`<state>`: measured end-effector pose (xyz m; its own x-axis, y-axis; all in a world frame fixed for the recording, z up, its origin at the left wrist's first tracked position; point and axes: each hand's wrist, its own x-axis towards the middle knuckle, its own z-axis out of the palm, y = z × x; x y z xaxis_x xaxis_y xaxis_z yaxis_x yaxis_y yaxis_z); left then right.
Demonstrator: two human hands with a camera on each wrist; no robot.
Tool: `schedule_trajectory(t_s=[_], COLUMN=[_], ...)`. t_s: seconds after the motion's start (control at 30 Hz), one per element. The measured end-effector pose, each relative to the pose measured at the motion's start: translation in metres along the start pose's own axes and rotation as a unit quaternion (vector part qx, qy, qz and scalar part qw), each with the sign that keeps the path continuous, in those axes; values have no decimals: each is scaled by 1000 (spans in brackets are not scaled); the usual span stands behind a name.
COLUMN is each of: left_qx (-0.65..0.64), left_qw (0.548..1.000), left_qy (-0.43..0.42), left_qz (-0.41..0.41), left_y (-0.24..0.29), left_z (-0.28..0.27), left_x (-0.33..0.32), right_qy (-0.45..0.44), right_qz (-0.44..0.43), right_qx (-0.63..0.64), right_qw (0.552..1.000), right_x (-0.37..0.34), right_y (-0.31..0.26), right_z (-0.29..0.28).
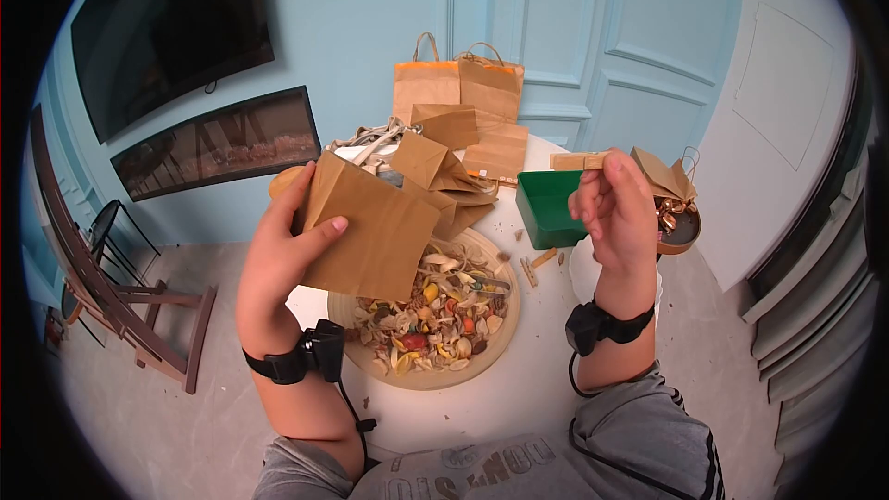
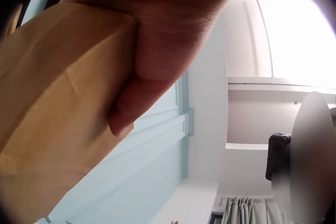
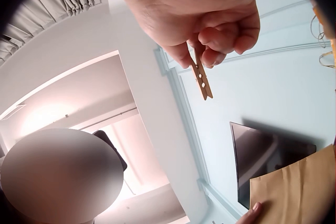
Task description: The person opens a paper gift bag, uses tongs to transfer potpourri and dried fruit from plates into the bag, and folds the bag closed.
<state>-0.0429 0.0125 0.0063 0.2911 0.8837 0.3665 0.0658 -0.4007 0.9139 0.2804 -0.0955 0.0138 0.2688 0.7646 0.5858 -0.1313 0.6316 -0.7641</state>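
My left hand (image 1: 278, 250) grips a folded-over brown paper bag (image 1: 375, 231), thumb across its front face and fingers behind it. The bag is tilted over the back left of a round tray (image 1: 446, 383) of dried potpourri (image 1: 463, 324). In the left wrist view the thumb presses the side of the same bag (image 2: 58, 92). My right hand (image 1: 622, 213) is raised near the green box and pinches a wooden clothespin (image 1: 569, 161) between thumb and forefinger. The right wrist view shows the clothespin (image 3: 202, 80) held by its handle end, its other end pointing away from the fingers.
A green box (image 1: 537, 213) stands right of the tray, with loose clothespins (image 1: 529, 271) in front. Several paper bags (image 1: 491, 93) stand at the back, some smaller ones (image 1: 431, 162) nearer. A brown bowl (image 1: 683, 245) with shiny copper-coloured things is at the right.
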Motion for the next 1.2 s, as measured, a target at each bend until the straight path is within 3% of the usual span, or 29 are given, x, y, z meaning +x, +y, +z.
schedule_trajectory(t_s=[0.23,0.33,0.4,0.73,0.83,0.9,0.97,1.1,1.17,1.2], left_qx=[-3,59,68,113,192,172,123,110,131,152], left_qw=[1000,995,986,970,967,970,961,971,959,968], left_qy=[18,53,87,138,74,78,146,119,160,114], left_qz=[11,53,123,168,151,152,200,174,196,165], left_y=[4,15,23,36,31,34,34,30,30,30], left_z=[1,1,2,13,14,19,20,21,19,18], left_x=[-5,-16,-24,-35,-32,-33,-34,-33,-32,-33], right_qy=[-4,6,14,74,94,100,94,105,96,97], right_qz=[-5,-7,-5,-28,-45,-51,-52,-46,-61,-61], right_qx=[3,-3,-10,-128,-160,-170,-234,-317,-399,-399], right_qw=[1000,1000,1000,989,982,979,966,942,910,910], right_x=[1,1,1,0,0,1,1,2,4,5], right_y=[-1,-3,-4,-5,-3,-4,-4,-4,-1,0], right_z=[-3,-4,-5,0,2,3,3,2,0,-3])
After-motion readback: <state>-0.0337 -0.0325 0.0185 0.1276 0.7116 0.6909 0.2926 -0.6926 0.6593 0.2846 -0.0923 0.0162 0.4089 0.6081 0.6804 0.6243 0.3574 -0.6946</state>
